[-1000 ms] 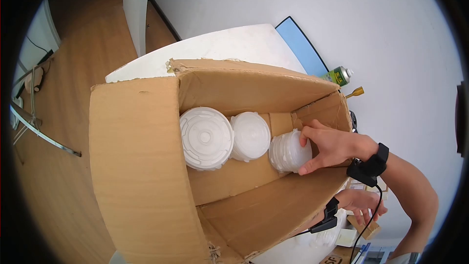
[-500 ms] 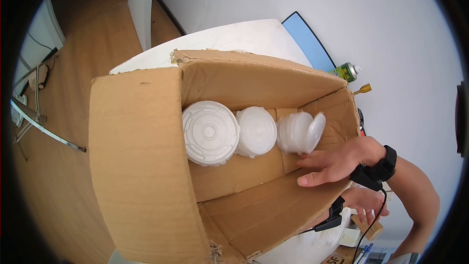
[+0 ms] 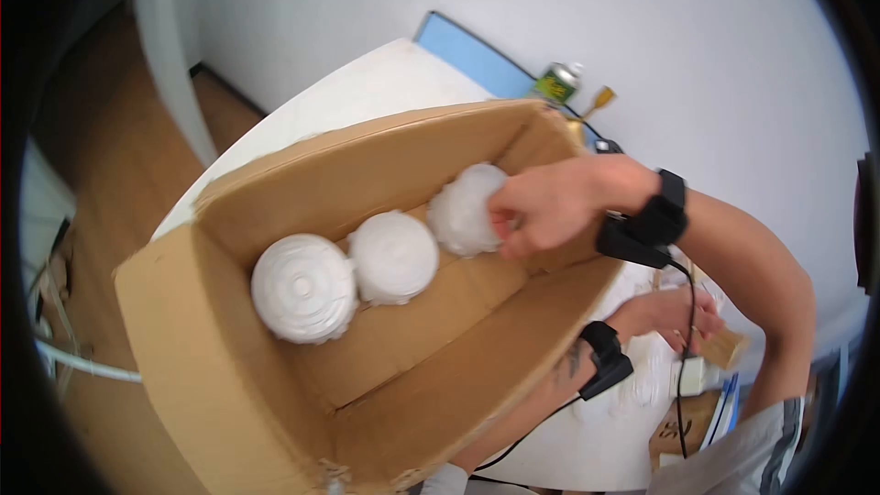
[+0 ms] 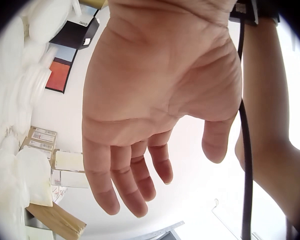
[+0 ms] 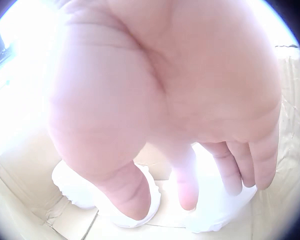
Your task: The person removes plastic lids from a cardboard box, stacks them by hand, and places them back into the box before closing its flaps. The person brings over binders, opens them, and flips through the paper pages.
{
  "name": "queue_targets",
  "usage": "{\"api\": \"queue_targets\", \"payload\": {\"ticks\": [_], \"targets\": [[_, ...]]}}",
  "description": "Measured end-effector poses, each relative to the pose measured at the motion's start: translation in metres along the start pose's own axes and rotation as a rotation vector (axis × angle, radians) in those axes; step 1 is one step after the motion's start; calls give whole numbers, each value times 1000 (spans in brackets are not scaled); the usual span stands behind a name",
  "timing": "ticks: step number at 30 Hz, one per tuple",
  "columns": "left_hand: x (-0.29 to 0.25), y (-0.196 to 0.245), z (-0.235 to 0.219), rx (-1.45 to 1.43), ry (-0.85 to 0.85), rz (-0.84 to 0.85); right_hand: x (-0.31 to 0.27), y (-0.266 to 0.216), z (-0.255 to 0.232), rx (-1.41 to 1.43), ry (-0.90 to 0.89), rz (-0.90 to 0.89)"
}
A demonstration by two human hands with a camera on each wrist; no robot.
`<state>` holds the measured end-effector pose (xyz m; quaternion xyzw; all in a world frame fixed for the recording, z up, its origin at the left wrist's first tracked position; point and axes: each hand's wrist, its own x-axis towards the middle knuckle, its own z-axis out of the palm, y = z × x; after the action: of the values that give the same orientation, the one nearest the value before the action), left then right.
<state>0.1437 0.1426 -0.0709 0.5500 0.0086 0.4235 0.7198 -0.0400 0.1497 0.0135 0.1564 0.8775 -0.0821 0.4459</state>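
Note:
My right hand reaches into a cardboard box, its fingers at the near side of a stack of translucent white round plastic lids. In the right wrist view the thumb stands apart from the fingers, which point down over the white stack. Beside it in the box stand a middle stack of round lids and a larger ridged white lid stack. Outside the box, my left hand hangs over the white table with relaxed fingers and nothing in them, its forearm along the box wall.
Many white plastic pieces lie near the left hand, with small cartons and a brown cardboard piece. Behind the box stand a green spray can, a yellow-handled brush and a blue panel at the wall.
The right hand let go of the end stack, whose end lid tipped away, and now is back against it. The head view has turned, so the box appears further left and tilted.

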Motion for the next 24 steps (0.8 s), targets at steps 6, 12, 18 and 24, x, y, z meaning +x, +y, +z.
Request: {"api": "queue_targets", "payload": {"ticks": [6, 12, 18, 24], "targets": [[9, -10, -3, 97, 211, -159, -17, 5, -1, -50, 276, 152], [16, -43, -18, 265, 228, -204, 32, 28, 7, -80, 181, 127], [12, -34, -15, 205, 257, -151, 22, 26, 11, -161, 300, 19], [13, -36, -14, 187, 255, -118, 11, 14, 6, -151, 345, 16]]}}
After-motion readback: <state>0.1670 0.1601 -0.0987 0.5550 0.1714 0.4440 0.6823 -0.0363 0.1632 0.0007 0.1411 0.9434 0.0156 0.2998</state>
